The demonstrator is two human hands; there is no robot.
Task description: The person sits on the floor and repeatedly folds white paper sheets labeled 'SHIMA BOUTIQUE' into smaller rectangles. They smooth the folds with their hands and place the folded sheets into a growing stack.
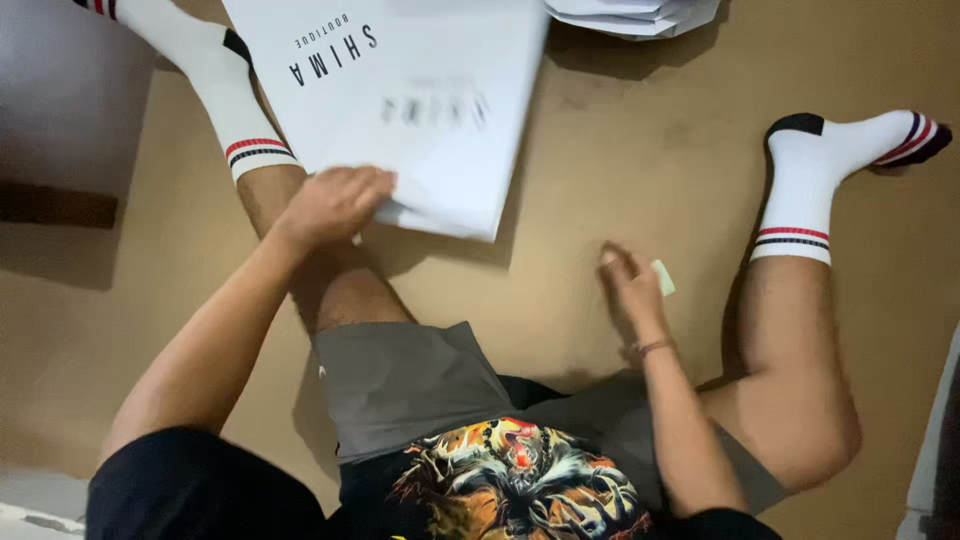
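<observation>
- The large flat white paper sheet with dark lettering (400,100) lies on the floor ahead of the person, between the spread legs and toward the left leg. Its long edges run away from the body, tilted slightly to the right.
- The left hand (335,205) is the nearer one: its fingers are curled over the sheet's near edge, gripping it.
- The right hand (632,285) rests well apart from the sheet, on the floor to its right, loosely closed with a small pale slip (662,277) at its fingers; whether it pinches the slip I cannot tell.
- The tan cardboard-coloured floor (620,140) carries everything.
- A stack of white sheets (635,15) lies at the far edge, just beyond the big sheet's corner.
</observation>
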